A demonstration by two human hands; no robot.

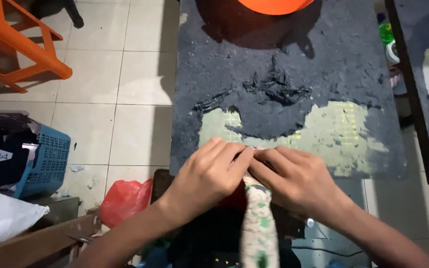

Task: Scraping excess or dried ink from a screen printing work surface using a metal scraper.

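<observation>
Your left hand [209,171] and right hand [294,178] meet fingertip to fingertip, both pinched shut on the top end of the patterned cloth strip [259,228], whose long axis runs from the tabletop [284,74] edge straight back toward you.

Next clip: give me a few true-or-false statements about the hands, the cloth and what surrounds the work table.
1. Both hands, left hand and right hand, pinch the top of a patterned cloth strip. True.
2. A blue basket stands on the floor left of the table. True.
3. The stool at upper left is green. False: it is orange.
4. The red plastic bag lies on the table. False: it lies on the floor beside it.
</observation>
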